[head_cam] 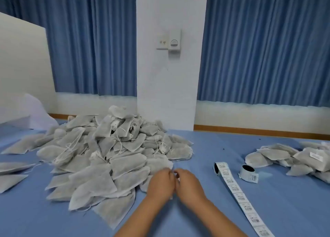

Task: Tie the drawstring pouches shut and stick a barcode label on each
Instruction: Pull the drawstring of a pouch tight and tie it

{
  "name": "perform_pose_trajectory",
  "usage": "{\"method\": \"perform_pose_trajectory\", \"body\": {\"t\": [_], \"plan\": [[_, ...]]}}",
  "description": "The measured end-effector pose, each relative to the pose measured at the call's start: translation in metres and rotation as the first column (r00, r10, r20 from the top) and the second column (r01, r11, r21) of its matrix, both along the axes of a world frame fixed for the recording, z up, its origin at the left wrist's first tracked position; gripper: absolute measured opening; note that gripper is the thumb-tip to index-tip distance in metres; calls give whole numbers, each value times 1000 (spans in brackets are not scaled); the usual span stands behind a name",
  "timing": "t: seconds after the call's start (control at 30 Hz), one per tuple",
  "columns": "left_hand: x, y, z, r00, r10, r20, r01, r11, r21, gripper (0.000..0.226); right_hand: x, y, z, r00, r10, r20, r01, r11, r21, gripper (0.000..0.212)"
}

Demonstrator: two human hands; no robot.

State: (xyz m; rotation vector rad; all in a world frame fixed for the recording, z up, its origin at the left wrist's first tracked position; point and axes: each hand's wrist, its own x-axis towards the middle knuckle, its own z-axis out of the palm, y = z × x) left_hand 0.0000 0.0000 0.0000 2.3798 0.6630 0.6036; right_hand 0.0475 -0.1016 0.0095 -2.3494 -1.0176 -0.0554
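Head view: the left hand [160, 181] and right hand [189, 183] meet knuckle to knuckle at the near edge of a big pile of grey drawstring pouches [110, 147] on the blue-covered bench [294, 201]. Each grip is curled inward, fingertips close around a sliver of white. The backs of the hands hide it, so I cannot tell whether they pinch a string or a pouch edge. To the right, a strip of barcode labels [237, 195] unrolls toward the camera, with a second small roll [248, 173] beside it. Farther right lies a smaller heap of pouches [285, 158], one bearing a white label [316, 155].
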Motion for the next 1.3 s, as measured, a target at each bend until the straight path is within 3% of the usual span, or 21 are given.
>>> {"method": "perform_pose_trajectory", "body": {"t": [0.13,0.23,0.37,0.47,0.57,0.67,0.8,0.87,0.93,1.03,1.13,1.2,1.3], "plan": [[6,14,-21,972,155,174,-133,982,-134,25,7,30,-14,984,178,33,-177,984,-39,36],[8,23,-40,951,190,245,-145,971,-190,24,17,35,-39,972,233,-26,-234,972,-29,47],[11,22,-41,905,165,391,-77,970,-230,22,33,31,-52,982,173,70,-173,985,-7,41],[18,15,-38,856,195,479,-46,951,-305,17,49,12,-53,998,-37,57,28,988,150,41],[35,6,-36,887,230,399,18,848,-529,24,58,-9,-53,986,-157,-53,166,917,363,47],[52,-3,-41,920,139,365,165,708,-686,30,57,-17,-57,996,-68,-65,87,926,368,56],[56,2,-37,890,111,442,251,689,-680,16,52,-18,-59,993,106,-43,-91,961,260,60],[55,11,-35,887,89,453,269,699,-663,6,50,-18,-58,989,148,-25,-136,952,273,43],[52,17,-34,905,29,425,283,704,-651,16,51,-21,-54,994,103,-39,-79,913,401,15],[47,19,-33,932,-102,348,302,750,-589,23,59,-27,-45,980,56,-192,58,839,542,34],[41,14,-29,917,-201,344,365,771,-522,24,60,-30,-38,874,281,-396,-4,820,573,47],[36,12,-27,925,-229,303,357,799,-484,13,60,-28,-39,800,368,-473,-12,799,602,38],[29,16,-27,936,-252,247,337,844,-418,14,58,-24,-40,761,376,-528,51,777,627,18]]}}
